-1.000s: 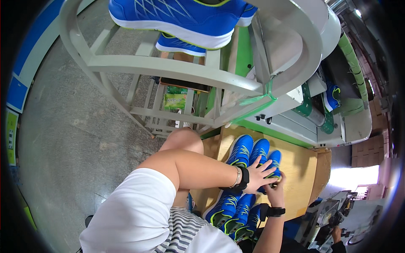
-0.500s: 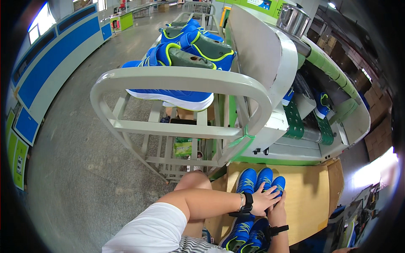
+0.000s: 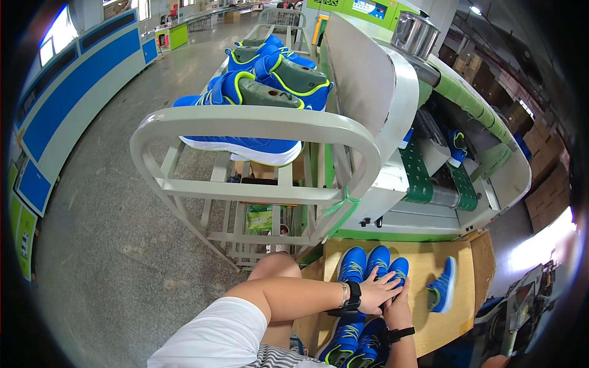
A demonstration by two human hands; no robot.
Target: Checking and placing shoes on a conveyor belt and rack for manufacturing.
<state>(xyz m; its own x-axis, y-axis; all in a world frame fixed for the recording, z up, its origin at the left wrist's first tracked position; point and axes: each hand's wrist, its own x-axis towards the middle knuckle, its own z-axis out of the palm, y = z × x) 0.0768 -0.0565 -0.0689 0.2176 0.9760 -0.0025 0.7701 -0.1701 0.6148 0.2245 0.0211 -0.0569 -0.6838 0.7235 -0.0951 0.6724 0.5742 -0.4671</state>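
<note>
Three blue sneakers with yellow-green laces stand side by side, toes pointing away, on a wooden table; the rightmost sneaker (image 3: 399, 267) is under my hands. My left hand (image 3: 375, 293) lies over its upper with the fingers spread. Along its right side my right hand (image 3: 399, 310) is closed round it, palm and some fingers hidden. Nearer to me, two more blue sneakers (image 3: 346, 337) lie with their openings towards me, partly covered by my wrists. To the right, a single blue sneaker (image 3: 443, 286) is tipped on its side, white sole facing right, slightly blurred.
The wooden table (image 3: 417, 334) adjoins a machine with a green perforated belt (image 3: 418, 175), which has blue sneakers inside. Ahead, a grey metal rack (image 3: 251, 122) carries several sneakers on lasts. A steel pot (image 3: 415, 35) stands on the machine.
A single blue sneaker has appeared on the right part of the table. My hands stay at the rightmost sneaker of the row, and the view has shifted slightly.
</note>
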